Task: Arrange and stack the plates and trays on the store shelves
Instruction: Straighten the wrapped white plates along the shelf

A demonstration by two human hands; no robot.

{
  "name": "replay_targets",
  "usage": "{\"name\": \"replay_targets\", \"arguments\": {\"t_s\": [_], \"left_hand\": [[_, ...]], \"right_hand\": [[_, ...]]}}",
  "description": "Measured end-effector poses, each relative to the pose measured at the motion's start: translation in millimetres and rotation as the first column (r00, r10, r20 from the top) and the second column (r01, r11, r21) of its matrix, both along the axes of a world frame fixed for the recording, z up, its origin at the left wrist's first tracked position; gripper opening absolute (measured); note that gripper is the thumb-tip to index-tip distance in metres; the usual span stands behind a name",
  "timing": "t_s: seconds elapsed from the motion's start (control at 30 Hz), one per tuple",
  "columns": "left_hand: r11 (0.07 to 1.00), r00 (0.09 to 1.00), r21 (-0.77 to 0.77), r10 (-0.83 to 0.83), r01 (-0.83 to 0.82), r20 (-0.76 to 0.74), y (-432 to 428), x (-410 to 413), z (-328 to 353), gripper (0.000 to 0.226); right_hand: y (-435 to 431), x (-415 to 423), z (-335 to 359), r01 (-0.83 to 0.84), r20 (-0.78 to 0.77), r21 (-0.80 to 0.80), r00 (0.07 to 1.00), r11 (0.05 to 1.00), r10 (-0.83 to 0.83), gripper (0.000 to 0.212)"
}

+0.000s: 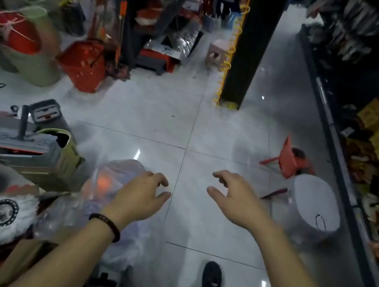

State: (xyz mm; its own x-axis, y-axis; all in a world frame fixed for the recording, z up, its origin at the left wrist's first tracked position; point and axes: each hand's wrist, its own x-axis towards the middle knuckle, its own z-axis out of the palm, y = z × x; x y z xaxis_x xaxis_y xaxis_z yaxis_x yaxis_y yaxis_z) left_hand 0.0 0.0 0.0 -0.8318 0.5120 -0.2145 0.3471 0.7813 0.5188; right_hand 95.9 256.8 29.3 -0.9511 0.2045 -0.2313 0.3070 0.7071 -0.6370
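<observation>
Both my hands reach out over the grey tiled aisle floor and hold nothing. My left hand [143,192], with a dark bead bracelet at the wrist, hangs with loosely curled fingers just above a clear plastic bag [111,177] with something orange inside. My right hand [234,200] is stretched forward, fingers relaxed and spread, left of a white round tray-like disc [314,203] that lies on the floor by the right shelf. No plates are plainly visible; the picture is blurred.
A red stool [289,158] lies tipped beside the disc. Store shelf [348,156] with yellow boxes runs along the right. A black pillar [247,52] stands ahead. Mop heads [1,214], boxes and buckets [23,43] crowd the left. My foot [210,283] is below.
</observation>
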Motion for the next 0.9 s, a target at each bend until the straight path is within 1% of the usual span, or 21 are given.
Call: {"name": "replay_targets", "arguments": {"t_s": [0.07,0.13,0.2,0.33,0.43,0.53,0.7,0.77,0.83,0.9], "left_hand": [[0.997,0.999,-0.065,-0.037,0.038,0.03,24.2,0.9,-13.8,0.039],[0.994,0.995,-0.09,-0.053,0.06,0.083,49.3,5.5,-25.5,0.039],[0.994,0.994,-0.094,-0.045,0.054,0.102,76.4,2.9,-35.1,0.039],[0.991,0.983,-0.135,0.016,0.01,0.184,124.6,-6.8,-47.8,0.036],[0.989,0.976,-0.146,0.062,-0.031,0.21,162.0,-25.0,-50.2,0.036],[0.983,0.975,-0.16,0.12,-0.091,0.185,194.8,-51.1,-47.1,0.036],[0.977,0.985,-0.198,0.107,-0.08,0.132,231.0,-95.6,-32.4,0.037],[0.976,0.984,-0.193,0.128,-0.103,0.123,239.8,-123.1,-28.5,0.037],[0.972,0.983,-0.198,0.151,-0.127,0.108,245.3,-155.7,-27.8,0.037],[0.967,0.982,-0.216,0.157,-0.132,0.105,249.5,-191.7,-30.4,0.037]], "right_hand": [[18.0,3.6,-16.8,-0.004,0.124,0.02,0.992,1.0,0.001,0.055],[40.3,6.7,-38.5,-0.036,0.238,0.016,0.971,0.999,0.031,0.056],[65.6,0.1,-52.6,-0.054,0.273,0.011,0.961,0.998,0.049,0.056],[122.0,-17.8,-65.2,-0.074,0.318,0.003,0.946,0.997,0.069,0.056],[166.5,-35.1,-73.1,-0.103,0.341,-0.028,0.934,0.994,0.107,0.055],[207.5,-61.3,-79.2,-0.14,0.356,-0.022,0.924,0.99,0.138,0.055],[243.1,-117.9,-77.6,-0.16,0.335,-0.012,0.929,0.987,0.155,0.055],[248.7,-146.1,-78.9,-0.181,0.332,-0.021,0.926,0.983,0.178,0.056],[252.4,-177.9,-81.6,-0.201,0.338,-0.021,0.921,0.979,0.196,0.059],[255.5,-214.2,-82.8,-0.206,0.362,-0.028,0.91,0.978,0.202,0.068]]}}
